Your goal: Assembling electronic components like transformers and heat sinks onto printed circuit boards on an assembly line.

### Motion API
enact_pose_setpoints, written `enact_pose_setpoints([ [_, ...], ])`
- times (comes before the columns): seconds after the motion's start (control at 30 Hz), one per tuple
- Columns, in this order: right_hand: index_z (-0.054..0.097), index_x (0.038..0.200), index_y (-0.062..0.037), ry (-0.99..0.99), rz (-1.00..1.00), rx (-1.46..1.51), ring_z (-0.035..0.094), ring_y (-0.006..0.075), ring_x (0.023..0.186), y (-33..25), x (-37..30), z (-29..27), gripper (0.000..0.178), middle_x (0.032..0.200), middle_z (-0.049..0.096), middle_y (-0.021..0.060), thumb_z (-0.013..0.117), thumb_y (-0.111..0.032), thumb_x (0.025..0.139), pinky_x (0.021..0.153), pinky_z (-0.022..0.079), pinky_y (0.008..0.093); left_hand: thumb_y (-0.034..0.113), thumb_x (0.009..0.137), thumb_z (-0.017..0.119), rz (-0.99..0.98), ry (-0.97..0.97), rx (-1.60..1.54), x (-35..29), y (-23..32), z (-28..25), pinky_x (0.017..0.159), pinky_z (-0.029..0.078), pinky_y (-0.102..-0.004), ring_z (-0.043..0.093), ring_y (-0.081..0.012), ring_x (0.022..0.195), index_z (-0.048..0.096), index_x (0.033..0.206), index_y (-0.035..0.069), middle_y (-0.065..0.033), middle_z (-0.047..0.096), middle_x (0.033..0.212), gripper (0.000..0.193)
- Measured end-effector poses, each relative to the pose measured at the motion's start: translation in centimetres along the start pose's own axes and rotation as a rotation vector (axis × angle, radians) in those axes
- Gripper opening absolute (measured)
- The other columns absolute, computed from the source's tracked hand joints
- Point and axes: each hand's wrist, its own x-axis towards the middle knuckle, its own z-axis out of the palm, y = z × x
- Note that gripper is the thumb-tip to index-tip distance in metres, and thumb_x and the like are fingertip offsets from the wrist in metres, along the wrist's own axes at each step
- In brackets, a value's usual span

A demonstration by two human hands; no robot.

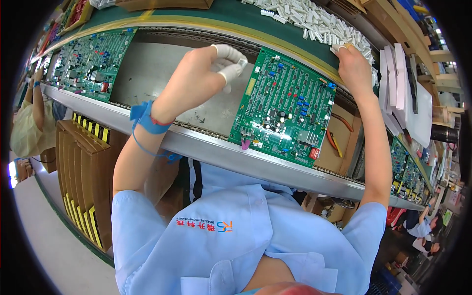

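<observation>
My left hand [204,73], with white finger cots and a blue wrist strap [150,118], hovers just left of a green circuit board [290,108]. Its thumb and fingers pinch a small white connector [242,63]. The board carries many small parts, among them blue, red and black ones, and lies across the rails of the line. Beyond the board's far right corner, my right hand [355,69] reaches to the edge of a pile of white connectors [319,24]. Its fingertips are closed together there; what is between them is hidden.
More populated boards sit on the rails at left [91,61] and far right [410,167]. Orange-handled pliers [334,142] lie beside the near board. White foam sheets [400,83] stand at right. Brown cardboard dividers [81,172] stand at lower left. Another person's arm [33,98] shows at far left.
</observation>
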Motion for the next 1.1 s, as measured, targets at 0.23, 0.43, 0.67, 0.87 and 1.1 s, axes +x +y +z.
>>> enact_pose_setpoints([
  [0.23, 0.070, 0.087, -0.0111, 0.062, -0.047, 0.335, 0.065, 0.0287, 0.073, -9.3, 2.2, -3.6, 0.006, 0.079, 0.064, 0.0074, 0.067, -0.012, 0.081, 0.065, 0.053, 0.0393, 0.015, 0.090, 0.068, -0.156, -0.034, -0.020, -2.3, -0.5, -0.8, 0.053, 0.047, -0.0237, 0.058, -0.0085, 0.056, 0.067, 0.100, -0.001, -0.0052, 0.068, 0.080, 0.019],
  [0.43, 0.067, 0.078, -0.0096, -0.145, -0.017, 0.229, 0.066, 0.0278, 0.075, -10.9, 2.7, -4.0, 0.004, 0.078, 0.064, 0.0065, 0.067, -0.014, 0.080, 0.061, 0.051, 0.0398, 0.018, 0.089, 0.069, -0.090, -0.060, 0.113, -3.5, -1.4, -0.9, 0.053, 0.047, -0.0237, 0.058, -0.0075, 0.059, 0.066, 0.090, -0.001, -0.0041, 0.066, 0.071, 0.019],
  [0.67, 0.069, 0.083, -0.0121, -0.144, -0.062, 0.130, 0.065, 0.0266, 0.072, -11.4, 3.0, -3.7, 0.005, 0.078, 0.064, 0.0036, 0.067, -0.016, 0.082, 0.061, 0.051, 0.0389, 0.018, 0.088, 0.070, -0.135, -0.126, 0.172, -4.2, -1.1, -0.5, 0.054, 0.046, -0.0260, 0.057, -0.0081, 0.060, 0.067, 0.087, -0.002, -0.0048, 0.064, 0.068, 0.021],
  [0.87, 0.065, 0.074, -0.0054, -0.108, -0.097, 0.060, 0.067, 0.0274, 0.075, -11.6, 3.0, -4.0, 0.005, 0.078, 0.065, 0.0092, 0.061, -0.007, 0.075, 0.061, 0.053, 0.0395, 0.019, 0.086, 0.070, -0.093, -0.159, 0.268, -4.9, -0.7, 0.2, 0.053, 0.046, -0.0288, 0.056, -0.0118, 0.056, 0.069, 0.087, -0.003, -0.0092, 0.065, 0.066, 0.022],
  [1.1, 0.065, 0.072, -0.0077, -0.093, -0.144, 0.037, 0.067, 0.0268, 0.073, -10.8, 2.7, -3.3, 0.003, 0.075, 0.063, 0.0079, 0.063, -0.008, 0.075, 0.061, 0.053, 0.0377, 0.022, 0.083, 0.069, -0.011, -0.156, 0.475, -5.3, -0.8, 1.5, 0.052, 0.047, -0.0345, 0.060, -0.0229, 0.051, 0.070, 0.080, -0.001, -0.0121, 0.065, 0.061, 0.024],
])
